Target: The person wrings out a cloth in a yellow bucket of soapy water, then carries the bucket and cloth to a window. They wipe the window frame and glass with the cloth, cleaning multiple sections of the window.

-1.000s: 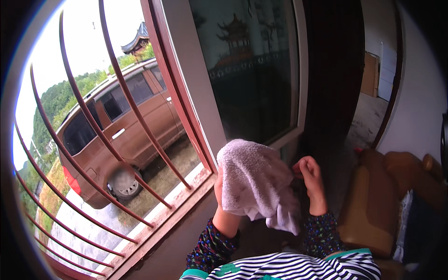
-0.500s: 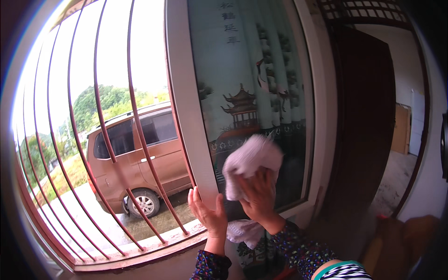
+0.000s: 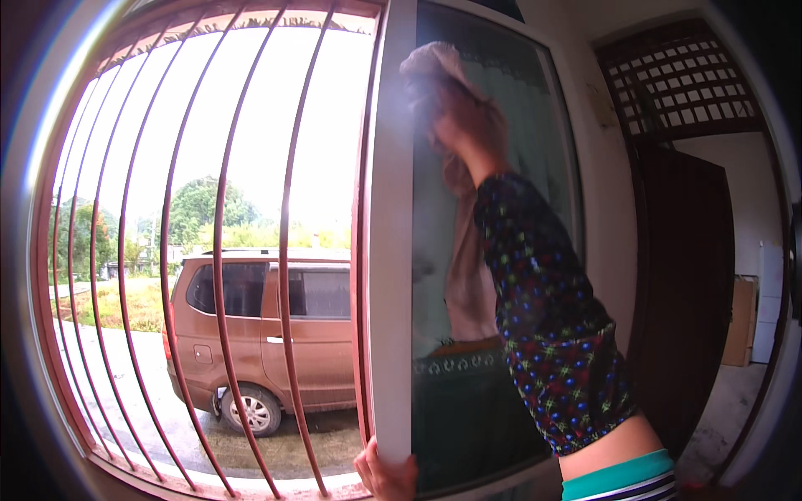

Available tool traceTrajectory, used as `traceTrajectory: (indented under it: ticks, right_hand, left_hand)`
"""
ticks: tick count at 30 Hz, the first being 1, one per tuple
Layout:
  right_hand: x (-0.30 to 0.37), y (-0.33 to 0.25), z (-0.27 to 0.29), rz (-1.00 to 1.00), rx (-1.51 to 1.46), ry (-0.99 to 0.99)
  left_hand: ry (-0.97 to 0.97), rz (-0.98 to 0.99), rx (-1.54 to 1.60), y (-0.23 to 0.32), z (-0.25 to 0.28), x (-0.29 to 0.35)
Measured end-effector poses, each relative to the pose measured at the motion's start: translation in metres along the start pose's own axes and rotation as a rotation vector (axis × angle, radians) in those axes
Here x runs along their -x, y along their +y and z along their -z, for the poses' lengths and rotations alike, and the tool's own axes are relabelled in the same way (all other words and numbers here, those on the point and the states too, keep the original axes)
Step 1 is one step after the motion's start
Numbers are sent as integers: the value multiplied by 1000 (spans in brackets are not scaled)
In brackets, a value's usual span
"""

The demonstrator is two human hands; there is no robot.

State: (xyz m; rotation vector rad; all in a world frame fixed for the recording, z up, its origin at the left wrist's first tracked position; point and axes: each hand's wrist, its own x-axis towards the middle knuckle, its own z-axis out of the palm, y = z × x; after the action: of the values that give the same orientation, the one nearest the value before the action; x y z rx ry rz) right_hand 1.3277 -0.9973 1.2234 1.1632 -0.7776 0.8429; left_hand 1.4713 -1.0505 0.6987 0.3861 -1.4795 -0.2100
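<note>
High on the glass pane [image 3: 451, 417] of the window sash, my right hand [image 3: 468, 125] presses a pale pink cloth [image 3: 433, 60] against the surface. Motion blurs its fingers a little, but they are bent over the cloth. A dark flowered sleeve cover runs down that arm. Low down at the lower edge, my left hand [image 3: 386, 474] grips the white window frame [image 3: 393, 275], fingers on one side and thumb on the other. In the glass appears a pinkish-brown shape [image 3: 472, 292] below my right hand, which looks like a reflection. A green curtain shows in the pane too.
On the left, reddish-brown window bars [image 3: 220, 225] span the opening. Outside stands a brown van [image 3: 309, 355], with trees [image 3: 200, 200] behind it. To the right are a dark door [image 3: 693, 275] standing ajar, a lattice panel [image 3: 681, 83] above it and a cardboard sheet [image 3: 740, 321] beyond.
My right hand has carried the cloth from the lower pane up to near its top. My left hand, spread against the frame before, now wraps around it. The view has tilted upward.
</note>
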Motion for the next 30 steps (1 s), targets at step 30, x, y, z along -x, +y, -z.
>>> traceTrajectory:
  ticks: [30]
  right_hand:
    - [362,-115,168,-288,-304,-840]
  left_hand:
    - [-18,33,-22,-21,-5,19]
